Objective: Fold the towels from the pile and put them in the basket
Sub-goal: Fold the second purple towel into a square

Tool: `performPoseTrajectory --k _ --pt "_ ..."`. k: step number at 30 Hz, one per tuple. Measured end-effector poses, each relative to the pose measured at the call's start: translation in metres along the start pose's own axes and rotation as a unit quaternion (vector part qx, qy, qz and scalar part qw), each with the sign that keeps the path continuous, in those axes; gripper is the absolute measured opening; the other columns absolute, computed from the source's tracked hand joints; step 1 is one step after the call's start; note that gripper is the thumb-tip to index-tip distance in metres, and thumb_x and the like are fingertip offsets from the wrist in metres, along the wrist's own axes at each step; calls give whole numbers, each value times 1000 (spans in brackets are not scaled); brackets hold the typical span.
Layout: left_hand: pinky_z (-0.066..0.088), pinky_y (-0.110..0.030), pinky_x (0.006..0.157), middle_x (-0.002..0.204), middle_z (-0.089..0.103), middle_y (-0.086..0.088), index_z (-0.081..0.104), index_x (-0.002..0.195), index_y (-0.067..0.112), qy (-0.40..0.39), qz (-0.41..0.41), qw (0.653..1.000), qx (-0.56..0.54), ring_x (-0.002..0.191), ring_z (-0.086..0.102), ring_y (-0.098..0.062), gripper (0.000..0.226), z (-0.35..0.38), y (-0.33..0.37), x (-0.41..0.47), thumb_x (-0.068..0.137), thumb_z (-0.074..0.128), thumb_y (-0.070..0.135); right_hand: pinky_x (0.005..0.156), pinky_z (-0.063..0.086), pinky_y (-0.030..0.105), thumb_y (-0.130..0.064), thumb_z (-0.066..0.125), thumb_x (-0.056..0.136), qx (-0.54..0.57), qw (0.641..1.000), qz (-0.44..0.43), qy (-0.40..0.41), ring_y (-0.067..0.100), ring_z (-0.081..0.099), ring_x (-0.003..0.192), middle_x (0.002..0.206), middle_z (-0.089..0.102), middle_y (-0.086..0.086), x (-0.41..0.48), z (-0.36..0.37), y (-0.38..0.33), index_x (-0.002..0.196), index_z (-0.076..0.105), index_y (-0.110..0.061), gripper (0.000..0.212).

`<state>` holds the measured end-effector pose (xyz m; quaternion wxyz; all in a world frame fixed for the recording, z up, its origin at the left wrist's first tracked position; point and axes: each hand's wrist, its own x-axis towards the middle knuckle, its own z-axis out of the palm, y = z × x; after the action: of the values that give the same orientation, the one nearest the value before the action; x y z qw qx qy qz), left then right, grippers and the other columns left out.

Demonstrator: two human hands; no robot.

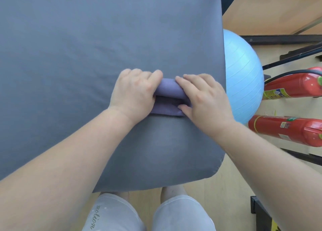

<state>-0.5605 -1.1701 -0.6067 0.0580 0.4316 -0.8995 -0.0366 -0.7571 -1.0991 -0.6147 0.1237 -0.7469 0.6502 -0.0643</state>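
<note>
A small purple towel (168, 98) lies rolled or folded into a thick bundle on the grey bed sheet (87, 56), near the bed's right edge. My left hand (134, 93) grips its left end, fingers curled over the top of the roll. My right hand (203, 98) holds the right end, fingers lying over the roll and thumb against the flat lower layer. Both hands hide the towel's ends. No pile and no basket are in view.
The bed's right edge and near corner (216, 171) are close by. A light blue exercise ball (244, 77) sits on the wooden floor right beside the bed. Two red fire extinguishers (289, 129) lie further right, among black metal frames (282, 39).
</note>
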Motion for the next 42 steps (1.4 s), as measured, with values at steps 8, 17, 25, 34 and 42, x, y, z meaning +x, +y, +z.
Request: performPoseTrajectory --k 8,17,25,34,42 --pt "25 -61 114 158 36 -14 43 149 10 -82 -58 994 -30 144 35 -34 76 12 26 -78 85 62 45 91 45 45 -17 59 94 -38 995 14 90 35 46 138 154 45 7 -59 35 -25 144 53 -16 51" --pt "-2 -67 118 166 -16 -9 -4 159 13 -206 -92 974 -9 153 -13 -29 91 37 40 -98 92 28 64 121 10 59 -71 27 95 -71 987 72 -127 32 -1 155 168 3 9 -73 33 -43 160 18 -11 89" --pt "-5 -68 117 166 -14 -11 -4 158 10 -204 -123 971 -36 153 -13 -28 95 35 48 -93 88 27 66 120 -5 64 -78 10 92 -50 984 59 -159 29 -12 154 168 -8 8 -34 30 -55 161 4 -12 96" --pt "-6 -68 117 166 -15 -11 -4 158 10 -199 -45 979 1 153 -13 -30 106 36 34 -70 81 31 73 120 -6 62 -78 2 90 19 985 32 -168 25 -19 153 167 -16 5 -35 39 -36 161 -2 -15 95" --pt "-10 -66 116 159 -36 -8 -33 149 17 -239 -87 967 -24 148 -29 -29 100 62 39 -69 82 17 71 119 -16 58 -77 -6 88 45 979 99 -172 19 -28 150 163 -27 -1 -28 59 -41 158 -12 -20 91"
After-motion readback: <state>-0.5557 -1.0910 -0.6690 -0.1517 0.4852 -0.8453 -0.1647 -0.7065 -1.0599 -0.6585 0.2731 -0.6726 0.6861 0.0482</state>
